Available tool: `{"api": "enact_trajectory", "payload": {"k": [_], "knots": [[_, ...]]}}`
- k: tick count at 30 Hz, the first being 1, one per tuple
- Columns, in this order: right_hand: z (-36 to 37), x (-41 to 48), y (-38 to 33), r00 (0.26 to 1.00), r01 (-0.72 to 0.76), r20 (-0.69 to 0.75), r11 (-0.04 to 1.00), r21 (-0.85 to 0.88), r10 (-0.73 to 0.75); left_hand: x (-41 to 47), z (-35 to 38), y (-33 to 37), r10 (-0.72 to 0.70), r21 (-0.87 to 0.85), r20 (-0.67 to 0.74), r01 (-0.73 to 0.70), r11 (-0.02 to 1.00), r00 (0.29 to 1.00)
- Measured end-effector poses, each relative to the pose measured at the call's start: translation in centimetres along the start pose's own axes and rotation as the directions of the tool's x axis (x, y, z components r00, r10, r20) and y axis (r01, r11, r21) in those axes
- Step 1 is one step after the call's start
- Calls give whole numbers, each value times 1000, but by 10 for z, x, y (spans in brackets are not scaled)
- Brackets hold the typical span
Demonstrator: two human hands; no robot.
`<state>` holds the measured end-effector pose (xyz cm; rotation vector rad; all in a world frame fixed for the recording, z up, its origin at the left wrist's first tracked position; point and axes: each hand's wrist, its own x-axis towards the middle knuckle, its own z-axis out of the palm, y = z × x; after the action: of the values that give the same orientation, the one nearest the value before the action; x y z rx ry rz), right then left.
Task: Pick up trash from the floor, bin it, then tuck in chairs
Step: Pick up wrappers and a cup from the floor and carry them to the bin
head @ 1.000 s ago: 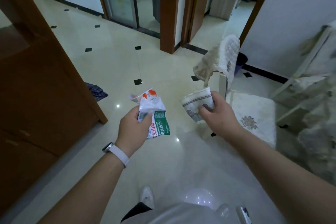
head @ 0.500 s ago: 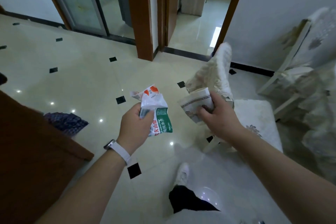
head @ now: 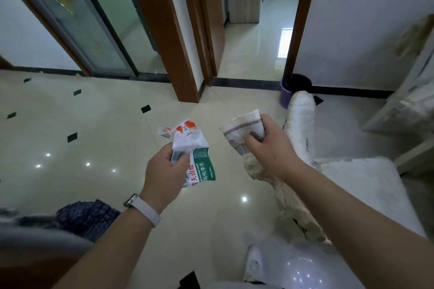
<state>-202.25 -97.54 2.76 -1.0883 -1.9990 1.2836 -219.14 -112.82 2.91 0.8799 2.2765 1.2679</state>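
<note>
Trash collected — left hand curls its fingers round a crumpled white-and-green plastic wrapper, right hand pinches folded printed paper — binning and chair-tucking remain.

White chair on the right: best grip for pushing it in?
Grip the top of the chair's backrest from above, near side: it stands upright, rounded top exposed, seat pointing away. The left hand holds a wrapper, the right hand folded paper; bin those first.
</note>
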Motion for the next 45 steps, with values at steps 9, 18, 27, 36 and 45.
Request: {"api": "enact_trajectory", "payload": {"k": [9,18,27,36,45], "knots": [[-31,110,27,981,-126,-145,992,3,125,135,58,28,49,-43,145,-43,998,988],[-17,256,30,947,-184,-276,982,-44,165,311,96,19,47,-148,286,-4,989,957],[-11,389,6,888,-271,-404,960,-74,219,494,121,71,164,-208,465,-72,975,870],[-52,477,52,806,-404,-487,914,-36,337,598,212,118,220,-182,595,-138,974,773],[-138,632,124,799,-387,-476,920,58,366,714,335,176,146,-84,606,-119,989,782]]}}
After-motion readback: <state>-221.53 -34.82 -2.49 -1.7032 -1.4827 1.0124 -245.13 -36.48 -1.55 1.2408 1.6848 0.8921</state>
